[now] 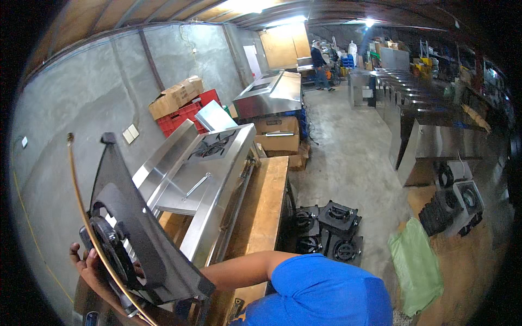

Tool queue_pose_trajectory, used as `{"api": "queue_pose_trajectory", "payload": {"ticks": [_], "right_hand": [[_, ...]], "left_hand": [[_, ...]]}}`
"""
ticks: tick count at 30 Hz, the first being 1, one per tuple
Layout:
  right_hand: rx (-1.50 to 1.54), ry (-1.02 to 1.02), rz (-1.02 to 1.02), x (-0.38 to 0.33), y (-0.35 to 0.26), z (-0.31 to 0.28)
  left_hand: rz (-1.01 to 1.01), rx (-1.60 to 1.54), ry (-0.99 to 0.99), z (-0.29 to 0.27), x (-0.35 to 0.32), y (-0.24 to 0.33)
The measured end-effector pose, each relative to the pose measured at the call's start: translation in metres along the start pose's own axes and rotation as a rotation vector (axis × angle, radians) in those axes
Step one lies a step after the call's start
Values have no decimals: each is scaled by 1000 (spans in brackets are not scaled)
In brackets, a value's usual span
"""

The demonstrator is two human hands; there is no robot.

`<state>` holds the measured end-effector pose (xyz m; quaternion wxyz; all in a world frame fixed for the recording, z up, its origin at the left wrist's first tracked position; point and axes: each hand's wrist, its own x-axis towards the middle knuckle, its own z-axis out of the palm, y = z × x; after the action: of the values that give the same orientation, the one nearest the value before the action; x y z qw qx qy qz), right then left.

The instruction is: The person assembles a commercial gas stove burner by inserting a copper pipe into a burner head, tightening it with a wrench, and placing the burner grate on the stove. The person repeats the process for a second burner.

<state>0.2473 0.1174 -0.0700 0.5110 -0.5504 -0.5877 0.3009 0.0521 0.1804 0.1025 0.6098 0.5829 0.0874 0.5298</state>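
Observation:
A black gas burner [157,233] with a square plate and a round ring is held up, tilted, at the lower left. A thin brass-coloured pipe [83,212] runs up along its near side, curving to a small fitting on top. My left hand [87,266] grips the burner by its outer edge, fingers curled about the ring side. From the blue sleeve my right forearm [239,274] reaches across behind the plate. The plate covers most of my right hand, so its grip does not show. Beside the burner stands a stainless steel stove counter [190,231] with a square opening.
Under the counter's near side runs a wooden bench [266,190]. Several black burners [340,214] sit on the floor to its right. A green sack [416,266] lies farther right, near steel cabinets [435,146]. Red crates [185,117] stand by the wall; a person [319,62] is far back.

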Motion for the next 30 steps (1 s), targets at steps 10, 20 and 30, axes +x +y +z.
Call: {"api": "queue_pose_trajectory", "payload": {"ticks": [10,20,30], "right_hand": [[87,227,-134,3,26,-75],[306,315,-367,45,31,-146],[464,298,-689,81,3,-200]], "left_hand": [[310,189,-101,114,6,-12],[301,17,-60,178,20,-33],[305,165,107,166,56,-81]]}}
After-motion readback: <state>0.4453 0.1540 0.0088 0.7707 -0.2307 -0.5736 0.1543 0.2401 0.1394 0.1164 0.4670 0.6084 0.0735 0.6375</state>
